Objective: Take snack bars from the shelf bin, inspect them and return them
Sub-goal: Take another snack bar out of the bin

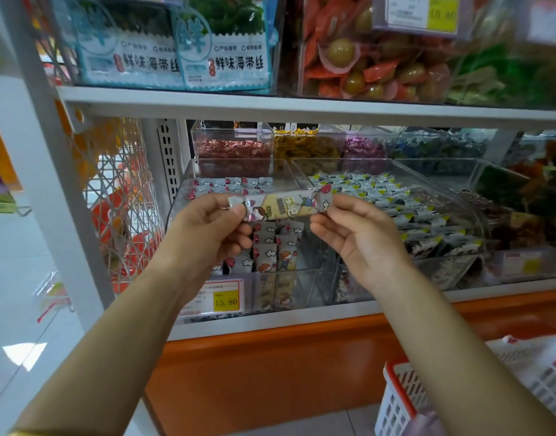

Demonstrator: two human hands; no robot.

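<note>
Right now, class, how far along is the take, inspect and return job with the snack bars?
Done: one snack bar is out of the clear bin. In hand: the left hand and right hand each pinch one end, holding it level for inspection. Left: returning it to the bin, where more bars lie.

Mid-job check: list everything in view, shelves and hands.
held snack bar: one, white-yellow cartoon wrapper, level between both hands
binned snack bars: many, same wrapper, clear lower-shelf bin behind the hands
dark packets: many, black-white-yellow, next bin right
back bins: four, red, yellow, purple, blue sweets, lower shelf rear
seaweed packs: two, teal-white, upper shelf left
orange packets: many, orange, upper shelf right
15.80 price tag: one, yellow, bar bin front
basket: one, white, red rim, lower right
left hand: one, pinches bar's left end
right hand: one, pinches bar's right end
</note>
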